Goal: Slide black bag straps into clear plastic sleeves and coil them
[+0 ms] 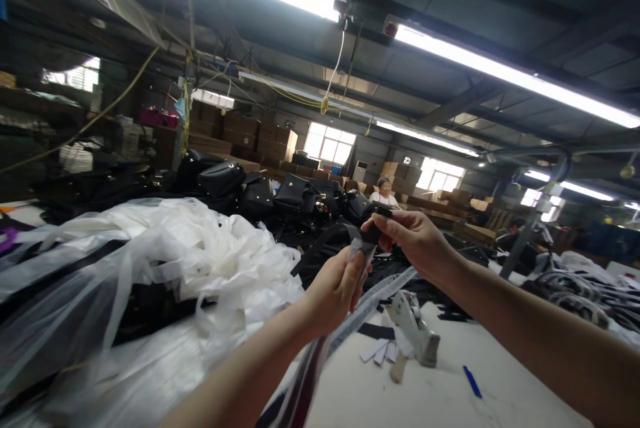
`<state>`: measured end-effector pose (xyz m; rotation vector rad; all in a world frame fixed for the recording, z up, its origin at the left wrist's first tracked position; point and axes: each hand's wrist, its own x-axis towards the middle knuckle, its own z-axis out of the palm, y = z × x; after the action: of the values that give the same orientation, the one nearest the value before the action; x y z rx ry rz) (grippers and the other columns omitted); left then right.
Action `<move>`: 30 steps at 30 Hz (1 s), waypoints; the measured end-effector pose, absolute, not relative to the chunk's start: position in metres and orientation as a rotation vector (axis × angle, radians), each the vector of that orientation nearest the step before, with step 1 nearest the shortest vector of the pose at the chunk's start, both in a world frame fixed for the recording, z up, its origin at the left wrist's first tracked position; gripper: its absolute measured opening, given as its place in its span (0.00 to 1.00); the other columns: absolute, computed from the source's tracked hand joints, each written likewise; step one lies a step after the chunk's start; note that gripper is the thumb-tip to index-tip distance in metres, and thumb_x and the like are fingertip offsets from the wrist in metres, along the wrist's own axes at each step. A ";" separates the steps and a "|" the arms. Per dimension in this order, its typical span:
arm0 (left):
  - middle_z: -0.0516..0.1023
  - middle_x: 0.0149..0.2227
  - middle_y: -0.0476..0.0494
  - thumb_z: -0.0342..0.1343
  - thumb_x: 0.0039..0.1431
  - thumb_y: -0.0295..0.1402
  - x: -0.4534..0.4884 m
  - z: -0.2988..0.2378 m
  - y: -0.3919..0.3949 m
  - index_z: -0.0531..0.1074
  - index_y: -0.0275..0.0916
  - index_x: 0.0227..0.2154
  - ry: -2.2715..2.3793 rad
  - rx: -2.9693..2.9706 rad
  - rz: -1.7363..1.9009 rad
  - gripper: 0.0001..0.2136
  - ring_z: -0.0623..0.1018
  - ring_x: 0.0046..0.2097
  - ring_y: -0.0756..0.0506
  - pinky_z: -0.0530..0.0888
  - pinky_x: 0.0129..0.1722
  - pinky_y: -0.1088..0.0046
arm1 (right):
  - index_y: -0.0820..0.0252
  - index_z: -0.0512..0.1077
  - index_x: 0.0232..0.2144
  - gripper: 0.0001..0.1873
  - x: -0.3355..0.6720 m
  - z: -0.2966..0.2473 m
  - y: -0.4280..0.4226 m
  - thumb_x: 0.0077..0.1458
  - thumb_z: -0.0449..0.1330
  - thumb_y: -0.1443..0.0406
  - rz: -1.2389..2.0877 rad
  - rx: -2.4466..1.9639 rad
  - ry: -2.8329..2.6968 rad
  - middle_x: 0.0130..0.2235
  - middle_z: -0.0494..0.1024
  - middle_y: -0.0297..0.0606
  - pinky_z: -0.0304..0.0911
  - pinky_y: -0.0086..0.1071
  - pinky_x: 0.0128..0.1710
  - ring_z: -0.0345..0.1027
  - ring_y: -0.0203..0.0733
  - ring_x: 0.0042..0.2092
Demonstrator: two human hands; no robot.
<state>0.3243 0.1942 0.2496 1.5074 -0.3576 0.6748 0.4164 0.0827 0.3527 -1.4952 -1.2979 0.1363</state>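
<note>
"Right hand (pixel 413 231) pinches a black strip (pixel 371 235); left hand (pixel 343 281) grips clear plastic (pixel 355 248) just below; what's crowding them?"

"White sheeting (pixel 230 258) heaped left, black bags (pixel 293 195) beyond; tape dispenser (pixel 414 329) on the pale table (pixel 440 391); tube lights (pixel 500 69) overhead; that strip's long axis slants up and rightward!"

We see a flat black strap end (pixel 371 235), tilted, held up above the worktop (pixel 430 395). Top part pinched in the right hand (pixel 413 236); lower part meets a clear plastic sleeve (pixel 354 249), creased, gripped in the left hand (pixel 340 285). We can't tell how deep the strap sits inside.
</note>
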 end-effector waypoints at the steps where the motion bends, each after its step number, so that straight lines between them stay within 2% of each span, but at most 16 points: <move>1: 0.59 0.21 0.56 0.44 0.65 0.56 0.323 0.251 0.194 0.62 0.39 0.33 -0.364 1.496 0.671 0.22 0.58 0.16 0.56 0.55 0.14 0.79 | 0.62 0.81 0.29 0.21 0.416 0.350 0.083 0.51 0.65 0.49 0.152 -1.501 -1.295 0.20 0.70 0.34 0.57 0.27 0.22 0.59 0.32 0.22; 6: 0.58 0.22 0.57 0.44 0.64 0.56 0.321 0.253 0.195 0.62 0.39 0.34 -0.392 1.480 0.710 0.22 0.58 0.17 0.56 0.56 0.14 0.80 | 0.61 0.80 0.33 0.18 0.414 0.335 0.085 0.51 0.67 0.51 0.213 -1.483 -1.344 0.24 0.73 0.35 0.58 0.27 0.24 0.62 0.33 0.25; 9: 0.59 0.22 0.56 0.45 0.64 0.55 0.322 0.247 0.200 0.62 0.39 0.33 -0.376 1.478 0.718 0.21 0.60 0.17 0.56 0.58 0.14 0.80 | 0.61 0.79 0.27 0.17 0.413 0.321 0.086 0.49 0.69 0.52 0.188 -1.491 -1.428 0.26 0.72 0.34 0.59 0.27 0.24 0.62 0.33 0.26; 11: 0.61 0.23 0.56 0.47 0.64 0.53 0.321 0.238 0.205 0.61 0.39 0.32 -0.352 1.473 0.672 0.20 0.63 0.18 0.55 0.61 0.15 0.80 | 0.62 0.76 0.22 0.19 0.413 0.312 0.086 0.50 0.68 0.52 0.156 -1.499 -1.442 0.23 0.69 0.32 0.57 0.26 0.22 0.60 0.31 0.24; 14: 0.64 0.24 0.55 0.56 0.59 0.48 0.316 0.215 0.209 0.61 0.39 0.34 -0.274 1.535 0.565 0.17 0.66 0.21 0.54 0.66 0.19 0.79 | 0.61 0.75 0.27 0.19 0.414 0.311 0.084 0.53 0.65 0.50 0.294 -1.515 -1.341 0.19 0.69 0.29 0.54 0.26 0.17 0.59 0.30 0.18; 17: 0.66 0.25 0.54 0.61 0.53 0.42 0.306 0.179 0.209 0.63 0.39 0.33 -0.141 1.682 0.486 0.15 0.68 0.24 0.52 0.67 0.22 0.78 | 0.59 0.71 0.31 0.18 0.431 0.338 0.081 0.57 0.62 0.50 0.295 -1.439 -1.230 0.25 0.78 0.32 0.55 0.27 0.14 0.64 0.32 0.16; 19: 0.66 0.25 0.54 0.62 0.51 0.39 0.295 0.147 0.206 0.64 0.39 0.30 -0.028 1.788 0.442 0.13 0.68 0.26 0.51 0.68 0.25 0.76 | 0.57 0.70 0.31 0.14 0.460 0.372 0.074 0.60 0.61 0.53 0.103 -1.380 -1.173 0.29 0.80 0.32 0.58 0.27 0.17 0.68 0.31 0.20; 21: 0.67 0.24 0.53 0.62 0.49 0.37 0.283 0.113 0.205 0.64 0.39 0.28 0.100 1.858 0.373 0.12 0.69 0.27 0.49 0.68 0.27 0.75 | 0.51 0.70 0.34 0.08 0.506 0.412 0.060 0.61 0.61 0.55 -0.164 -1.314 -1.054 0.30 0.81 0.28 0.63 0.26 0.22 0.70 0.30 0.24; 24: 0.70 0.23 0.52 0.60 0.51 0.40 0.261 0.064 0.206 0.65 0.40 0.28 0.290 1.798 0.191 0.12 0.71 0.26 0.48 0.68 0.25 0.74 | 0.45 0.70 0.33 0.10 0.586 0.458 0.025 0.63 0.57 0.51 -0.500 -1.259 -0.774 0.32 0.81 0.27 0.69 0.26 0.31 0.75 0.33 0.34; 26: 0.69 0.21 0.53 0.60 0.51 0.45 0.247 0.040 0.212 0.65 0.40 0.29 0.386 1.732 0.095 0.15 0.71 0.22 0.48 0.68 0.23 0.73 | 0.44 0.69 0.31 0.13 0.625 0.461 0.005 0.67 0.51 0.53 -0.618 -1.266 -0.613 0.32 0.80 0.30 0.70 0.26 0.30 0.75 0.34 0.35; 28: 0.70 0.21 0.52 0.59 0.51 0.50 0.234 0.024 0.221 0.66 0.39 0.29 0.469 1.733 0.057 0.18 0.69 0.20 0.48 0.68 0.22 0.73 | 0.46 0.68 0.30 0.10 0.638 0.437 -0.003 0.65 0.55 0.61 -0.601 -1.333 -0.521 0.32 0.80 0.30 0.70 0.26 0.29 0.74 0.34 0.33; 30: 0.75 0.23 0.49 0.59 0.51 0.53 0.224 0.013 0.234 0.70 0.39 0.30 0.525 1.796 0.084 0.19 0.73 0.23 0.45 0.72 0.25 0.70 | 0.51 0.68 0.28 0.10 0.627 0.392 0.003 0.60 0.61 0.70 -0.386 -1.458 -0.548 0.32 0.80 0.30 0.71 0.26 0.29 0.74 0.33 0.30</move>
<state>0.2241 0.2338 0.0133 1.7964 0.5250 0.0842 0.6266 0.0027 0.3920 -1.4576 -0.5484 -0.3862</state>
